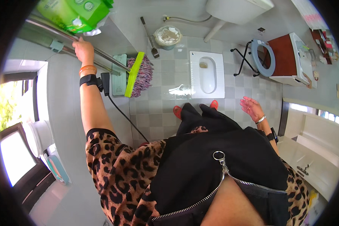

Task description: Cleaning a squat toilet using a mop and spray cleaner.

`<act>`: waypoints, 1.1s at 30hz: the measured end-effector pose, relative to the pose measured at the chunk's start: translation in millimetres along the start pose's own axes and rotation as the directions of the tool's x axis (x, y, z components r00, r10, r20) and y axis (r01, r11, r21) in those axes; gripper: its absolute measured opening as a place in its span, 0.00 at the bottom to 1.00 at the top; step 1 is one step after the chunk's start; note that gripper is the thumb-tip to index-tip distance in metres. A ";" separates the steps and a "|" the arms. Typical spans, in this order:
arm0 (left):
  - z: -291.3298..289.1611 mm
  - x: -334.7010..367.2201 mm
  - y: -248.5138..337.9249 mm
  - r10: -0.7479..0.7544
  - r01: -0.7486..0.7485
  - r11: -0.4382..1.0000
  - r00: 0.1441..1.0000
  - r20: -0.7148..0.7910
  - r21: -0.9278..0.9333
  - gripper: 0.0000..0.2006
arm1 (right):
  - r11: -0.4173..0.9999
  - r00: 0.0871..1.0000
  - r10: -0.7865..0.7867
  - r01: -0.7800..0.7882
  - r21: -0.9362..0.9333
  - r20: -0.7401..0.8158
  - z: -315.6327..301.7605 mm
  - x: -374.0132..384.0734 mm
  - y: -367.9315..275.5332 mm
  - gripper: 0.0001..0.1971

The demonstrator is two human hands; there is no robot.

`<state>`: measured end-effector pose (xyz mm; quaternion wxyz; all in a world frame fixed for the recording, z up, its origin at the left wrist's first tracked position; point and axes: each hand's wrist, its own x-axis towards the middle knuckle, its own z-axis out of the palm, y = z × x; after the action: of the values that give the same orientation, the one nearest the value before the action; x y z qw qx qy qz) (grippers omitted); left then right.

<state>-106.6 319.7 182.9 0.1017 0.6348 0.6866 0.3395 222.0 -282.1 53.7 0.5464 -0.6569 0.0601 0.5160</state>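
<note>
Left hand point(83, 51) is closed around the metal handle point(111, 58) of a mop point(142, 77), just below a green package point(77, 15). Mop is at the person's left, its lime-green head and purple strands beside a pale green slotted panel point(119, 82); right hand point(252, 108) holds nothing, fingers loosely spread over the tiled floor point(245, 84).

- You cannot see how far the fingers of your left hand point(84, 52) wrap the mop's metal pole point(108, 57).
- The top edge cuts off the green package point(73, 15) above you.
- Your black trousers point(190, 119) hide most of your red shoes point(177, 112).
- The contents of the bin point(168, 47) are too small to identify.
</note>
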 end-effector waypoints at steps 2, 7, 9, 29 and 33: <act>39.0 37.8 -58.2 -0.050 0.050 0.999 0.991 0.124 0.001 0.24 | 1.000 1.000 0.006 -0.006 -0.013 -0.013 -2.3 -5.8 2.7 0.15; 59.1 116.9 -170.4 0.128 -0.178 0.938 0.975 0.180 0.297 0.32 | 0.996 0.998 0.056 -0.056 0.066 0.000 -15.3 -1.1 27.1 0.15; 84.7 42.4 -91.1 -0.107 0.176 0.952 0.958 0.266 -0.251 0.32 | 0.991 0.991 0.060 -0.045 0.122 -0.120 -39.2 -19.4 41.0 0.16; 8.7 6.0 -12.1 -0.083 0.275 0.412 0.961 0.265 -0.869 0.15 | 0.983 0.970 0.145 -0.118 0.144 -0.193 -64.2 -30.1 49.3 0.15; 25.3 19.0 -28.8 -0.109 0.232 0.367 0.973 0.206 -0.901 0.16 | 0.989 0.974 0.115 -0.094 0.115 -0.195 -47.6 -27.8 28.3 0.15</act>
<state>-118.6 347.1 152.3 0.5083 0.4153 0.4383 0.6140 220.1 -343.8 49.7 0.5434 -0.6719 0.1766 0.4712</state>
